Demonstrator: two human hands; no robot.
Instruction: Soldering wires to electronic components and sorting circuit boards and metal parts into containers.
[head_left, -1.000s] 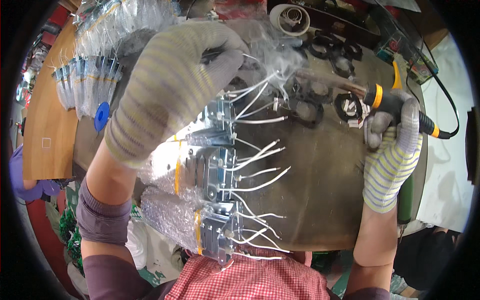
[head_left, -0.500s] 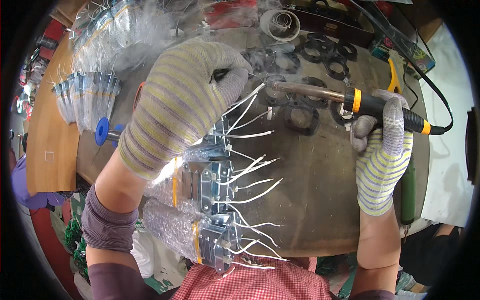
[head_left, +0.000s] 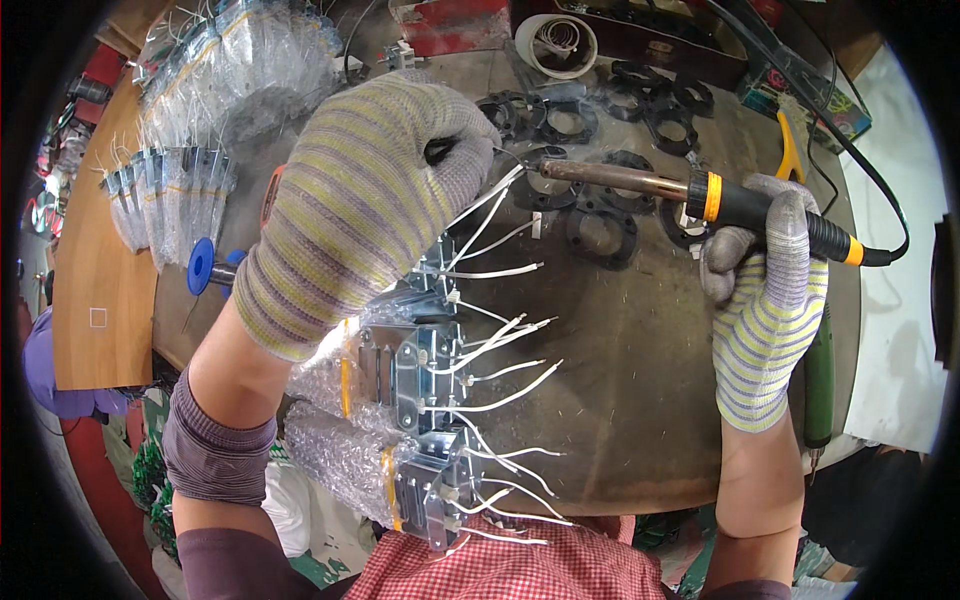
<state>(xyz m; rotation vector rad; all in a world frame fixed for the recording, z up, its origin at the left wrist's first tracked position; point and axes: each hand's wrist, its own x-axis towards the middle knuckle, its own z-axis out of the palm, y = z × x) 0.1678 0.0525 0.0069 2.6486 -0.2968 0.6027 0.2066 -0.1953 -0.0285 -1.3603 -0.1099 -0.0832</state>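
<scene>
While right hand (head_left: 770, 300) grips iron (head_left: 690, 192), left hand (head_left: 370, 200) pinches thin strand (head_left: 513, 157)

Head view: iron held by handle (head_left: 748, 211), probably sparing fingers the hot rod (head_left: 620, 179); tip (head_left: 550, 169) near white wires' (head_left: 490, 193) ends. Packs (head_left: 335, 460) lie wires-out on surface (head_left: 640, 400), likely for access. Left hand hides part of them. Black rings (head_left: 605, 262) crowd beyond tip; cable (head_left: 884, 190) arcs right; spool (head_left: 200, 266) left.

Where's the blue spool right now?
In the head view, the blue spool is on the left side, beside the wrist of the gloved left hand and by the lower right edge of the smaller bundle of plastic-wrapped parts.
</scene>
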